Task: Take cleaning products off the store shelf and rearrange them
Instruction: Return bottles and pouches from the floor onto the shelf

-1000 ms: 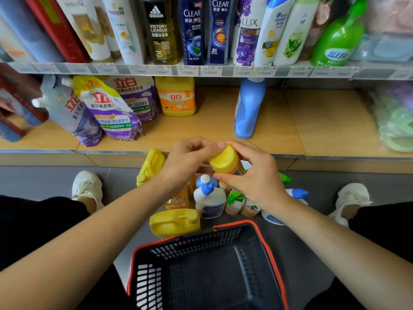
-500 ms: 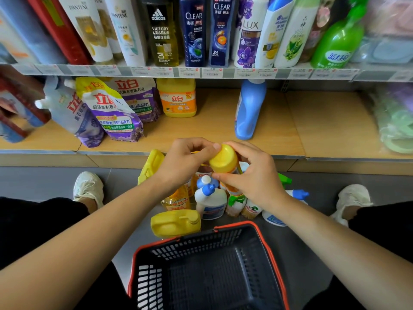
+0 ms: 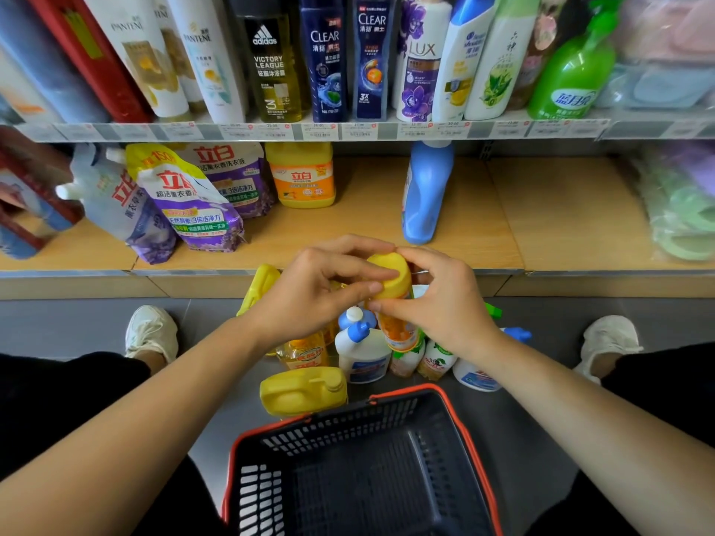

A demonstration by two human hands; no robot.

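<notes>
Between both hands: yellow-capped bottle [image 3: 390,272]. Left hand [image 3: 313,292] pinches cap, right hand [image 3: 437,303] pinches cap and neck. Held over floor pile [image 3: 363,353], just off lower shelf [image 3: 367,226] edge. Versus a second ago: barely moved, slight tilt only. Likely cap check, not yet reshelved. Basket [image 3: 456,419] below. Readable: 立白 on pouches [image 3: 185,203] and orange jug [image 3: 303,176]; above, Pantene [image 3: 143,59], adidas Victory League [image 3: 271,67], Clear [image 3: 327,59], Lux [image 3: 419,59].

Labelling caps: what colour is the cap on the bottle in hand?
Yellow cap on the bottle, clearest in the head view.
</notes>
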